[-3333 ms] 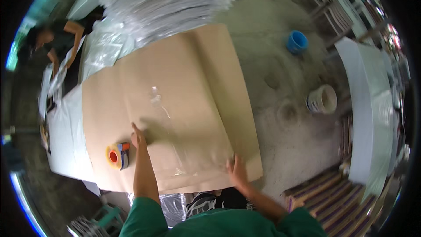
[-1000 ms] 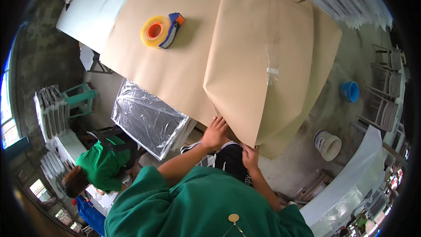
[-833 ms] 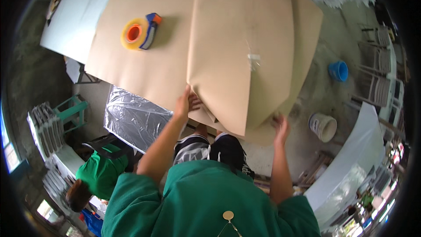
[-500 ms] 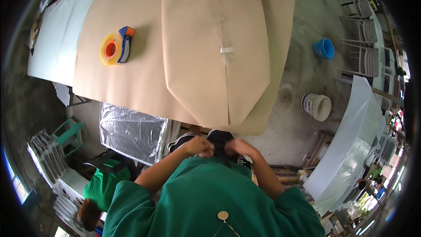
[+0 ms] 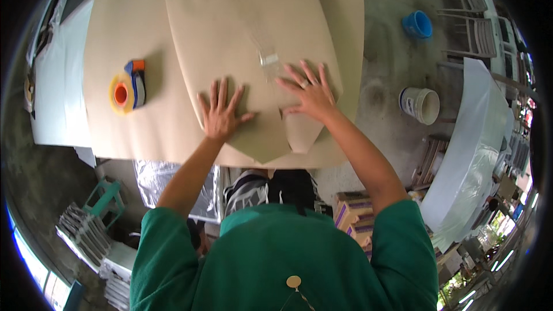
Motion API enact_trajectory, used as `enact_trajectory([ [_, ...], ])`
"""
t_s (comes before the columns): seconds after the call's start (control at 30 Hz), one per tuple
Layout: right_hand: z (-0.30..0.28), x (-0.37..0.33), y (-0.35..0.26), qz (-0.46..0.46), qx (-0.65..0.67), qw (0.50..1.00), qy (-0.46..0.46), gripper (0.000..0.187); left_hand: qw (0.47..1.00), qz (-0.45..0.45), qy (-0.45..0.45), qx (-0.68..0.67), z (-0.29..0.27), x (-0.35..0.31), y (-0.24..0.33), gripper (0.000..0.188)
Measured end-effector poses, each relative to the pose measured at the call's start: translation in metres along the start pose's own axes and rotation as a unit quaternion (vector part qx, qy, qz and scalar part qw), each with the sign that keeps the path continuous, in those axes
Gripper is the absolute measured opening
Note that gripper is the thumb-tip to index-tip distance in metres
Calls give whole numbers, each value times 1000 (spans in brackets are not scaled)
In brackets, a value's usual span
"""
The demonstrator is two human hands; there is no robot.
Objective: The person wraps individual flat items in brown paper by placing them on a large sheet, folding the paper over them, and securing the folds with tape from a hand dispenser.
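A large parcel wrapped in brown kraft paper (image 5: pixel 230 40) lies before me, its near corners folded in to a tapered end. My left hand (image 5: pixel 222 114) rests flat on its left near side, fingers spread. My right hand (image 5: pixel 311 93), also spread and wearing a ring, presses on the right near side, beside the folded paper edge. Clear tape runs along the middle seam, with a pale piece of tape (image 5: pixel 269 59) near my right fingertips. Left of the parcel sits a tape dispenser (image 5: pixel 129 89) with a yellowish roll, an orange core and a blue frame, touched by neither hand.
Under the parcel spreads a larger brown paper sheet (image 5: pixel 132 29). On the floor to the right are a blue bucket (image 5: pixel 417 25) and a white bucket (image 5: pixel 419 105). A plastic-wrapped white panel (image 5: pixel 466 161) stands at right. A green stool (image 5: pixel 106 198) is at lower left; stacked boxes (image 5: pixel 354 219) lie below right.
Both hands have gone from near my waist up onto the parcel and opened flat. My view has shifted, and the other person in green at lower left is now mostly hidden.
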State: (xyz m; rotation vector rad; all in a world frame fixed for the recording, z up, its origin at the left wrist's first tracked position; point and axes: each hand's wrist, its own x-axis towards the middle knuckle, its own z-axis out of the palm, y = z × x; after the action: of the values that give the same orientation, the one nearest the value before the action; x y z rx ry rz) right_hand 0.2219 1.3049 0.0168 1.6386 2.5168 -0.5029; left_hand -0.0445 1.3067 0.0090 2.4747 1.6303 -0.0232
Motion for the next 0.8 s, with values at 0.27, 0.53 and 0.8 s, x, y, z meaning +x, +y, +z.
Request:
enact_trajectory([
  [0.27,26,-14,52,-57,-35,986,155,78,996,50,50,50,20,-36,-36,77],
  [0.53,46,-9,46,-26,-69,963,259,58,975,197,-107,0,8,42,55,73],
  [0.8,20,-21,108,-100,-76,984,130,61,982,182,23,43,26,62,94,70],
])
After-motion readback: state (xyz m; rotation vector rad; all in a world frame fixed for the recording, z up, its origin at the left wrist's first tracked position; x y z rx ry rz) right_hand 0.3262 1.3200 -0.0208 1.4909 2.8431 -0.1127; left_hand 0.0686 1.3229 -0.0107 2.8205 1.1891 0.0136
